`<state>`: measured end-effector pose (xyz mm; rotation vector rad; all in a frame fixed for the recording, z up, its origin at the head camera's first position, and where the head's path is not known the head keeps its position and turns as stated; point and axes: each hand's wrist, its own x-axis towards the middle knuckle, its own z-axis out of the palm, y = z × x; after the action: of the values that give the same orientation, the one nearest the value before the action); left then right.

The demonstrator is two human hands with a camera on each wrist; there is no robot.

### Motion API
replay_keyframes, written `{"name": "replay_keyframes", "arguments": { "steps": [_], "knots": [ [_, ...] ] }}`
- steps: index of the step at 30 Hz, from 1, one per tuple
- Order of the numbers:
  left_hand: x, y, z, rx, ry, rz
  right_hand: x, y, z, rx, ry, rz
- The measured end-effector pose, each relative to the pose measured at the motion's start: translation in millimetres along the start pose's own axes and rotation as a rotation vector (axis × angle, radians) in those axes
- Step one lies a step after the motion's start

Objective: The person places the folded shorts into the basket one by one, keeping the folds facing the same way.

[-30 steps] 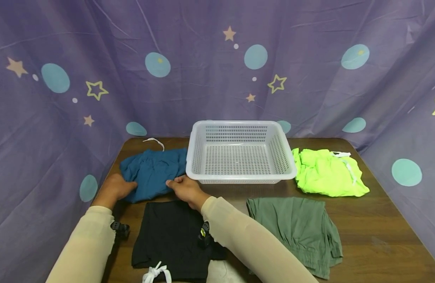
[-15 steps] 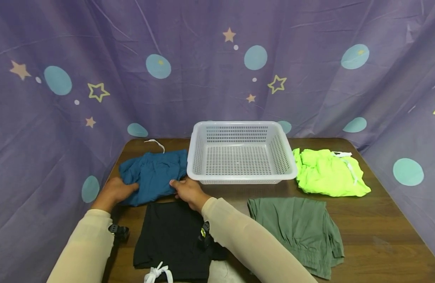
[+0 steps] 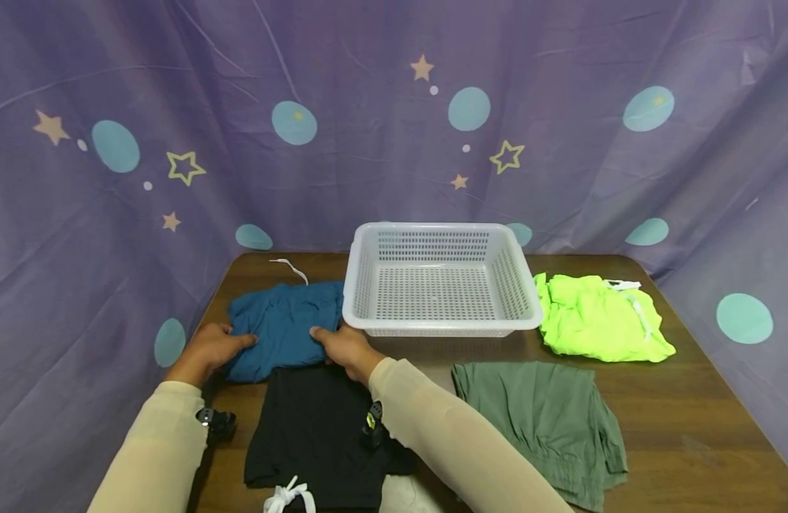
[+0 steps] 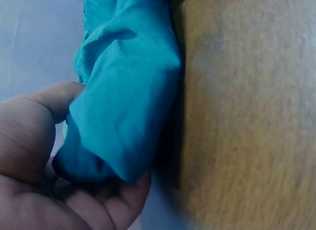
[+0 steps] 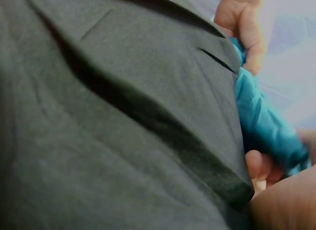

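Note:
Folded blue drawstring shorts (image 3: 285,324) lie at the back left, a white cord trailing behind them. Their left side is gripped by my left hand (image 3: 211,349), thumb on top. In the left wrist view the fingers curl beneath the folded edge of the blue cloth (image 4: 128,92). My right hand (image 3: 348,349) pinches the right front corner, its thumb on top and its fingers mostly hidden below. The front edge of the blue shorts meets the black shorts (image 3: 317,442), which have a tied white cord (image 3: 288,495) and fill much of the right wrist view.
A white plastic basket (image 3: 442,324) stands back centre, close against the blue shorts' right side. Bright yellow-green clothing (image 3: 602,320) lies right of it. A folded green garment (image 3: 541,420) lies front right on the wooden table (image 3: 682,413). A purple curtain (image 3: 394,142) hangs behind.
Both hands have drawn the blue shorts slightly toward me and a little right, so their front edge now reaches the black shorts. The head view has shifted slightly.

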<state>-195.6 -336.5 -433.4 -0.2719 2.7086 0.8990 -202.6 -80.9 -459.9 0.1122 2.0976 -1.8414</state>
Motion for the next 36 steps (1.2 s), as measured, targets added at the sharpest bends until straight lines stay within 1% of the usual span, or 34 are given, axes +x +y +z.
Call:
{"name": "replay_keyframes", "arguments": {
  "steps": [5, 8, 13, 17, 21, 23, 28, 31, 34, 36],
  "knots": [
    [-1.5, 1.8, -1.0, 0.020, -0.003, 0.002, 1.9, 3.6, 0.1, -0.080, 0.036, -0.052],
    [-2.3, 2.1, -0.9, 0.022, -0.008, 0.009, 3.0, 5.1, -0.7, -0.087, 0.017, -0.076],
    [0.1, -3.1, 2.8, -0.048, -0.032, 0.008, 3.8, 5.7, -1.2, -0.034, -0.056, -0.123],
    [2.4, -7.6, 6.1, -0.125, -0.040, 0.013, 3.8, 6.0, -1.4, 0.019, -0.090, -0.151],
    [2.9, -7.5, 6.4, -0.205, -0.027, 0.047, 3.0, 5.5, -2.4, 0.044, -0.104, -0.180],
    [2.4, -6.4, 6.3, -0.222, -0.023, 0.063, 2.6, 5.1, -3.2, 0.044, -0.112, -0.185],
    [1.4, -7.2, 6.6, -0.266, -0.025, 0.105, 3.5, 6.3, -4.5, 0.013, -0.134, -0.151],
    [-0.4, -7.9, 6.4, -0.299, -0.006, 0.141, 3.3, 6.0, -4.3, -0.009, -0.132, -0.143],
    [-3.2, -6.3, 5.1, -0.328, 0.016, 0.175, 2.4, 4.4, -3.6, -0.028, -0.128, -0.156],
    [-5.2, -3.7, 3.7, -0.337, 0.030, 0.181, 2.0, 3.6, -2.9, -0.030, -0.128, -0.169]
  ]
}}
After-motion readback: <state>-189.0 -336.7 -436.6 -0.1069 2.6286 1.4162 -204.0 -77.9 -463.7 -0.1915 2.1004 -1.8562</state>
